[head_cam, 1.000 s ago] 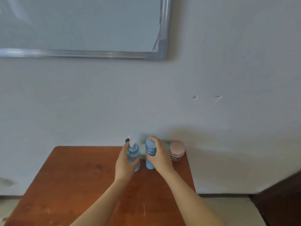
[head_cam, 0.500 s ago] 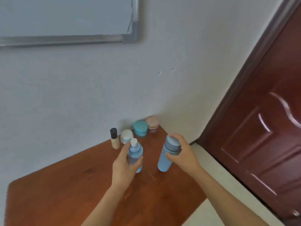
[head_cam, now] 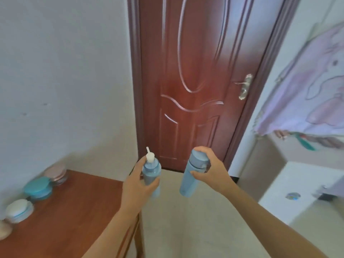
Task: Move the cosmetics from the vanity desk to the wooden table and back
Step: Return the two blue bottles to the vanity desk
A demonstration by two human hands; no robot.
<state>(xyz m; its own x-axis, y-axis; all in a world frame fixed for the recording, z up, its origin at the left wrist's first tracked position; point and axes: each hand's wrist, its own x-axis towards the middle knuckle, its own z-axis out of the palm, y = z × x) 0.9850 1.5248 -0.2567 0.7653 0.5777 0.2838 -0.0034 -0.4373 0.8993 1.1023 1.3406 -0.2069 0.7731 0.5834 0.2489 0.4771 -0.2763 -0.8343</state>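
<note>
Pump bottle (head_cam: 151, 174) and capped bottle (head_cam: 191, 176), judged light, stiff, slick, are held at 3 o'clock of the counter (head_cam: 74, 211), each wrapped round the body by curled fingers (head_cam: 138, 165) of left hand (head_cam: 135, 189) and right hand (head_cam: 214, 172).

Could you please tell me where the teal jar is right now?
In the head view the teal jar stands at the lower left on the table, by the wall, between the pink jar and the white jar.

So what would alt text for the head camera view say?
The left hand holds a blue pump bottle, the right hand a blue capped bottle, before a reddish door. Jars stand on the wooden table at left.
</note>
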